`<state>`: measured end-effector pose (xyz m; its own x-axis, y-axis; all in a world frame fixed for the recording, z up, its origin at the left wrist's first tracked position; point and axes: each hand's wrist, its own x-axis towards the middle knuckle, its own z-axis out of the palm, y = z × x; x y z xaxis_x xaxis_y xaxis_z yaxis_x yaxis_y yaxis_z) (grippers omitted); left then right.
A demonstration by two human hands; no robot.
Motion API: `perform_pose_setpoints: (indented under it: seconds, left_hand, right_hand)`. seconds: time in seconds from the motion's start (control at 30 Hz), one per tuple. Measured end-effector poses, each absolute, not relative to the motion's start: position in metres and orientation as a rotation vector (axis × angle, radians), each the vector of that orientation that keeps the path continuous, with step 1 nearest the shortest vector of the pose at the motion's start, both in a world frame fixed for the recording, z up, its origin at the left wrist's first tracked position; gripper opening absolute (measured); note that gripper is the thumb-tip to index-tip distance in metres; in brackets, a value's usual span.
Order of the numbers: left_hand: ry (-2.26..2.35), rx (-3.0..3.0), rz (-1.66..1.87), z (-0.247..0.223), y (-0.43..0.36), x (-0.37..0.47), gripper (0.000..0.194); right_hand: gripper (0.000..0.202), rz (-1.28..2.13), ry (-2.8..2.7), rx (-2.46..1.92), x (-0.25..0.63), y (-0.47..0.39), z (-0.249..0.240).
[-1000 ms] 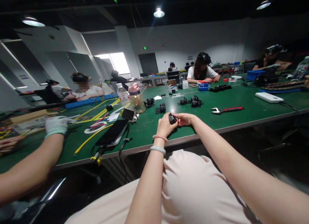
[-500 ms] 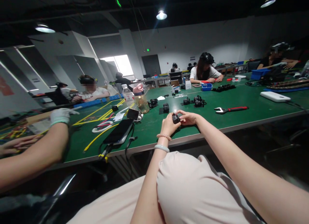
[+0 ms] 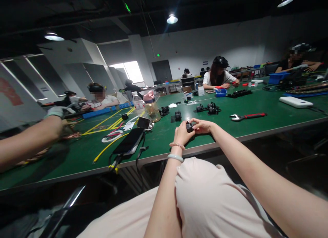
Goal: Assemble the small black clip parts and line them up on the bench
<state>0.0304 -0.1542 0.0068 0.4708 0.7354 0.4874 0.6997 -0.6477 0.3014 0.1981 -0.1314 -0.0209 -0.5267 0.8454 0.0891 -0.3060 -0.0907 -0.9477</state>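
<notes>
Near the front edge of the green table [image 3: 164,142], both my hands are closed around a small black block-shaped part [image 3: 189,127]. My left hand [image 3: 181,133] grips it from the left, with a beaded bracelet and a pale bangle on that wrist. From the right, my right hand [image 3: 202,126] pinches it with thumb and fingers; the fingertips are small and partly hidden. Just beyond my hands stands a similar black part with pins or teeth [image 3: 176,116]. Further back lie more black parts with cables [image 3: 212,109].
An adjustable wrench [image 3: 248,117] and a white power bank [image 3: 296,102] lie to the right. Left are a phone [image 3: 129,141], a bottle with a pink lid [image 3: 152,111] and yellow tape lines. A co-worker's gloved hand [image 3: 55,111] reaches in at far left. Other people sit opposite.
The view has shifted slightly, moving most things a little to the right. The co-worker's gloved arm at left has risen and moved left. My hands still hold the black part.
</notes>
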Motion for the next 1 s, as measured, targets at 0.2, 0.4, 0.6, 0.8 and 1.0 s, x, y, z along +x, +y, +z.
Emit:
perform_pose_setpoints:
  seconds: [0.2,0.4,0.6,0.8,1.0]
  left_hand:
    - [1.3,2.654,0.926,0.0056,-0.1538,0.0306,0.048]
    - [1.312,2.661,0.926,0.0045,-0.153,0.0309,0.049]
    - [1.313,2.686,0.931,0.0053,-0.1538,0.0309,0.05]
    - [1.273,2.724,0.965,0.0033,-0.1517,0.0306,0.051]
    - [1.262,2.733,0.962,0.0044,-0.1526,0.0304,0.052]
  right_hand:
    - [0.043,1.739,-1.324,-0.65,0.1983,-0.1312,-0.0216]
    - [0.04,1.729,-1.31,-0.665,0.1978,-0.133,-0.0208]
    - [0.032,1.74,-1.287,-0.641,0.1968,-0.1337,-0.0199]
    - [0.022,1.761,-1.293,-0.597,0.1975,-0.1328,-0.0205]
    - [0.024,1.771,-1.29,-0.67,0.1972,-0.1347,-0.0175]
